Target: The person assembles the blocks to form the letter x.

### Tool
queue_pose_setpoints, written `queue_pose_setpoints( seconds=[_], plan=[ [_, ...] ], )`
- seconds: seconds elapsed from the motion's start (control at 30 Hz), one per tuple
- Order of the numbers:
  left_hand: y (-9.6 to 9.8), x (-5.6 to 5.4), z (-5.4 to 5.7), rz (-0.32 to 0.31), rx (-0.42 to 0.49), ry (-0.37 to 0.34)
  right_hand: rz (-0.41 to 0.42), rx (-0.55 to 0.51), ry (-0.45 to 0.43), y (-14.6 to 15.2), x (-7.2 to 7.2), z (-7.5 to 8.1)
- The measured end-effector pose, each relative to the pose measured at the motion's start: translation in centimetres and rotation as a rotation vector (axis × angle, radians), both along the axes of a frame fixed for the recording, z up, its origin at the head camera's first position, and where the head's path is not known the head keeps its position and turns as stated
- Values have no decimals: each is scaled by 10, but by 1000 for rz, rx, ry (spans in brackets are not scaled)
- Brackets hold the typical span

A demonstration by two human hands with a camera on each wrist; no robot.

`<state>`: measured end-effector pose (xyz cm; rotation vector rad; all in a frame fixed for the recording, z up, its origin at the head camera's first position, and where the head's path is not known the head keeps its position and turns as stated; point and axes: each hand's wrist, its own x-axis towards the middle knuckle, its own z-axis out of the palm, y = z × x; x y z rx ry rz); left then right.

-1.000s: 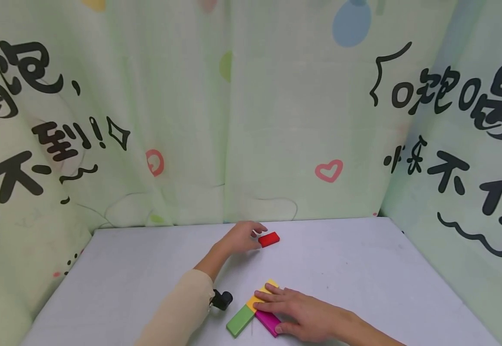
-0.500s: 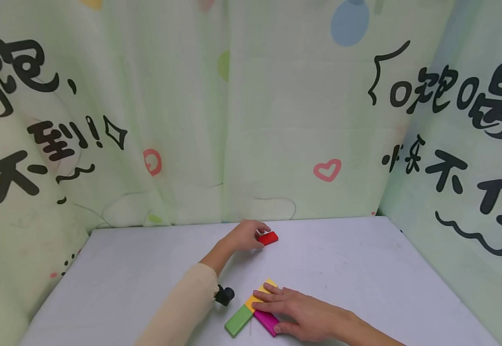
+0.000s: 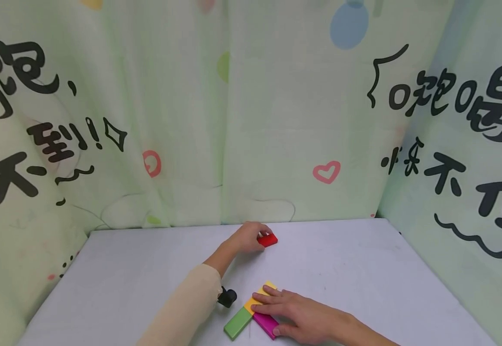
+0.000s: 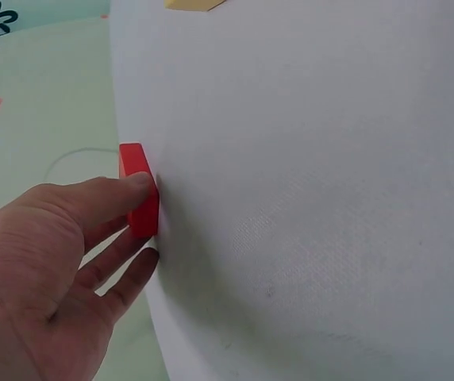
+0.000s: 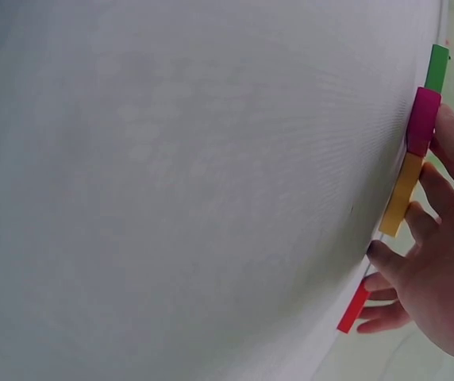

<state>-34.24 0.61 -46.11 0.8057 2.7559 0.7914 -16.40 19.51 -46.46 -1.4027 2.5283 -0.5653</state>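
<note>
Near the far edge of the table, my left hand (image 3: 245, 238) pinches a flat red block (image 3: 269, 240). In the left wrist view the thumb lies across the near face of the red block (image 4: 143, 221), and other fingers reach behind it. Closer to me, my right hand (image 3: 298, 313) rests palm-down with spread fingers on a yellow block (image 3: 249, 303), covering part of it. Its thumb touches the end of a magenta block (image 3: 265, 325). A green block (image 3: 238, 323) continues the yellow one's line, and the magenta block branches off where those two meet.
The blocks lie on a white-covered table (image 3: 147, 278). A pale green printed curtain (image 3: 272, 120) stands right behind the table and along both sides. A small black camera (image 3: 227, 297) on the left wrist hangs close to the yellow and green blocks.
My left fingers have come in around the red block and closed on it, and the hand has edged slightly right. My right hand and the other blocks have stayed in place.
</note>
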Motion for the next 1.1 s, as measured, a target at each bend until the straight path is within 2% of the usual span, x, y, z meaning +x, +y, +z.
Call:
queue_pose_setpoints(
  seconds=[0.17, 0.4, 0.47, 0.7, 1.1],
  plan=[
    [2, 2, 1, 1, 3, -15, 1, 9, -18, 1, -1, -1],
    [3, 7, 4, 14, -17, -37, -15, 26, -99, 1, -1, -1],
    [4, 7, 4, 14, -24, -37, -15, 27, -104, 1, -1, -2],
    [6, 5, 4, 11, -39, -28, 2, 24, -35, 1, -1, -4],
    [6, 7, 9, 33, -39, -38, -18, 32, -92, 1, -2, -1]
  ],
)
